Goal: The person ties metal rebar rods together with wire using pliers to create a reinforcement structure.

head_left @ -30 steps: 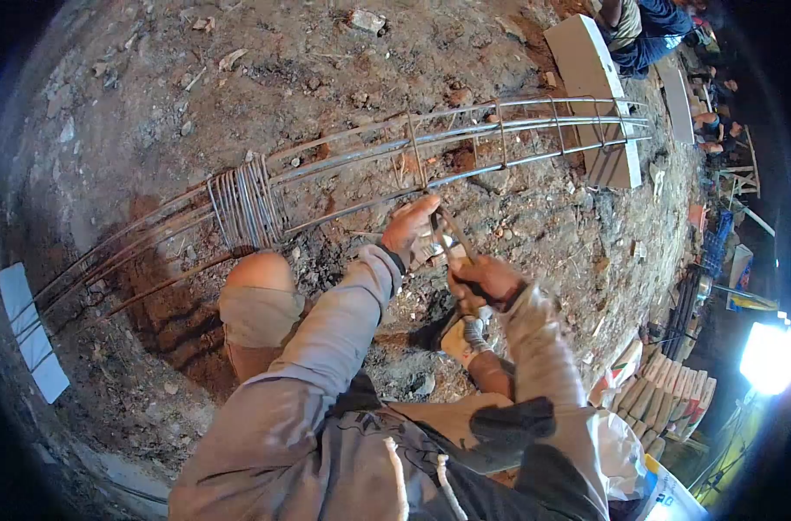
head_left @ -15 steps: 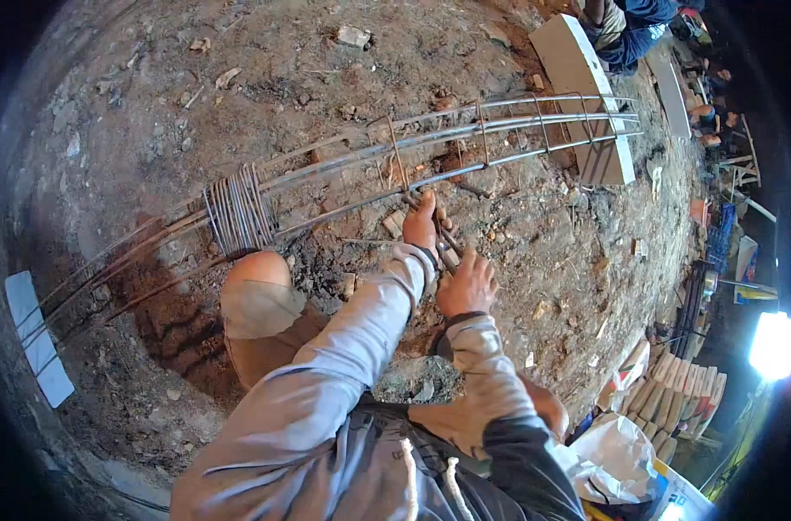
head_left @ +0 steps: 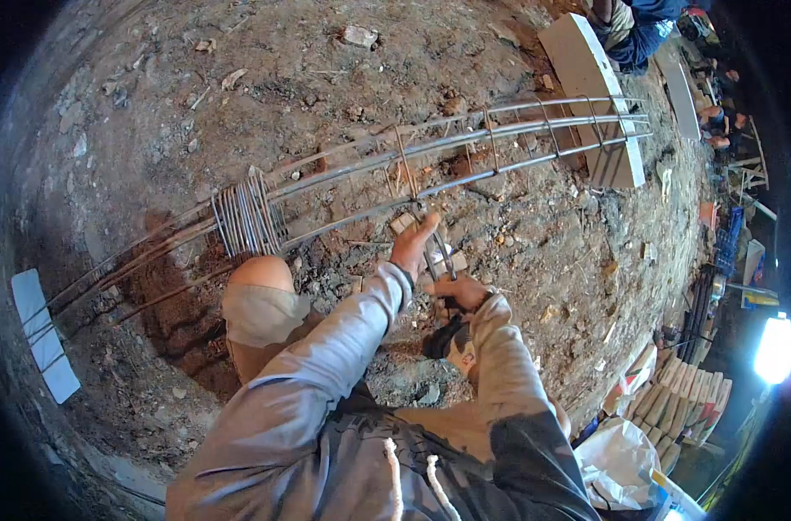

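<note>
A long cage of steel reinforcing bars (head_left: 343, 174) stretches across the ground, with thin rectangular stirrups (head_left: 404, 161) spaced along its right part. Below its near bar, a pair of pincers (head_left: 448, 257) points up toward a stirrup corner, its two handles apart. My right hand (head_left: 466, 292) is closed around the lower end of the handles. Beside the pincers' upper part is my left hand (head_left: 410, 247), fingers stretched toward the near bar; some of them are hidden. A bundle of stacked stirrups (head_left: 248, 215) encircles the bars left of my hands.
White blocks support the cage at the right (head_left: 593, 104) and left (head_left: 46, 339). My knee (head_left: 263, 274) is close to the stirrup bundle. Stones litter the rough dirt. Another person (head_left: 638, 35) is at the top right. A bright lamp (head_left: 773, 349) and stacked pieces (head_left: 682, 399) are at the right.
My left hand has loosened from around the pincers and shifted left. My right hand has moved slightly down, and the handles now show spread apart. The view has shifted a little.
</note>
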`<control>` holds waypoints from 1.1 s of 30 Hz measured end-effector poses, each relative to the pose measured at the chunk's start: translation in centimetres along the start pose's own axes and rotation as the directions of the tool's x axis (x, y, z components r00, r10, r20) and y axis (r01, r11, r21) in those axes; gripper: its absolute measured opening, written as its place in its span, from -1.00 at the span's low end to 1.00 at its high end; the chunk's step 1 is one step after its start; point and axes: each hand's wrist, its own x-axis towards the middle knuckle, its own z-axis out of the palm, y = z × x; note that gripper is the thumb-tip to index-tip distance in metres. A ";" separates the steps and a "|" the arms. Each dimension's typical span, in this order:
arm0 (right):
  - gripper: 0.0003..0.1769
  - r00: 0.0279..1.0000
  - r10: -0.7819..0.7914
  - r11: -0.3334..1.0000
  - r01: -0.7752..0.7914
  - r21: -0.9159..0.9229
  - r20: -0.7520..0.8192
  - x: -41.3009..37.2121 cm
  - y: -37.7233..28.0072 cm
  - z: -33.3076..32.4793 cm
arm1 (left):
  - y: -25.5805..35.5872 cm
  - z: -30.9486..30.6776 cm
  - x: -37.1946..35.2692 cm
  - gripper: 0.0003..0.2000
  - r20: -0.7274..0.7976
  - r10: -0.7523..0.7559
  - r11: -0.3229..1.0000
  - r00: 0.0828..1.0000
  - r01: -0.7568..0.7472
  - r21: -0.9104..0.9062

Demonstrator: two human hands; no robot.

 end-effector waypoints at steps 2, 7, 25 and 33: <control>-0.73 0.998 0.014 1.000 -0.016 0.025 0.057 0.4 -0.2 -0.4 | 0.5 0.5 -0.4 -0.60 0.027 -0.096 0.985 0.995 0.099 -0.144; -0.58 0.883 -0.381 0.693 0.076 -0.717 -0.274 -0.8 -1.6 -0.4 | -0.3 1.9 1.4 -0.66 0.070 -0.097 0.921 0.993 0.116 -0.371; -0.58 0.619 -0.435 0.644 -0.293 -0.706 -0.654 0.2 0.1 3.0 | -0.4 1.2 -0.1 -0.62 -0.223 0.051 0.978 0.974 -0.004 0.207; -0.71 0.987 0.118 0.972 -0.137 0.193 0.105 -0.7 -0.9 0.5 | 1.9 0.5 -1.1 -0.51 0.229 -0.122 0.983 0.966 0.150 -0.108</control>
